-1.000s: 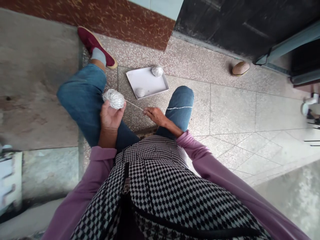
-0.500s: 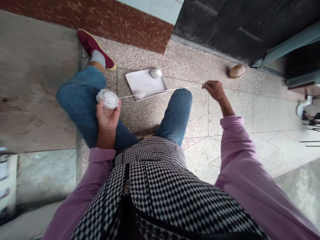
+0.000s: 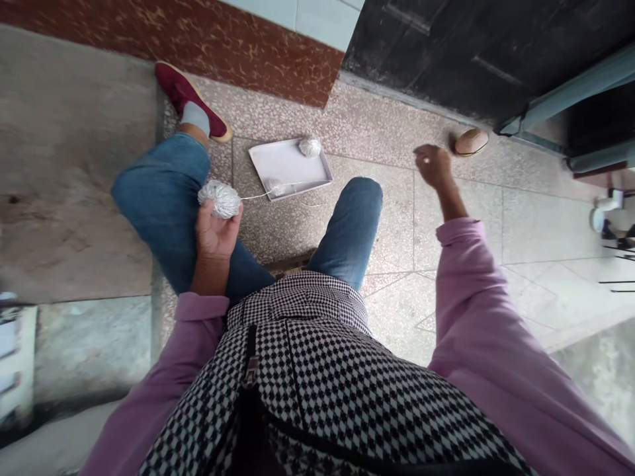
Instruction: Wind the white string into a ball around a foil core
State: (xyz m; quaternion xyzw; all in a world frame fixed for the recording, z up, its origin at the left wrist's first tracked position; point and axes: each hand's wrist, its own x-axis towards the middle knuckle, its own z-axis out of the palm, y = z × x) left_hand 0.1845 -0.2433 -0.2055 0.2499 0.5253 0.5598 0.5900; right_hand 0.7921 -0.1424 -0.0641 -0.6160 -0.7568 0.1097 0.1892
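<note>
Shows a ball of white strand [image 3: 219, 199] grasped from below in the left hand [image 3: 217, 233], beside the bent left knee [image 3: 136, 182]; seemingly well wound, with a slack length [image 3: 255, 196] left unwound, trailing across the tray [image 3: 292, 162] and two smaller balls' [image 3: 310, 147] surroundings. Shows the right hand [image 3: 435, 166] well apart, fingers bent inward, closure and any hold on strand impossible to tell. Leaves open tiled floor [image 3: 456, 205] for sideways reach, bounded by the raised tray rim, a possible snag, the right knee [image 3: 354, 211] and a tan object [image 3: 471, 141] near the right hand.
</note>
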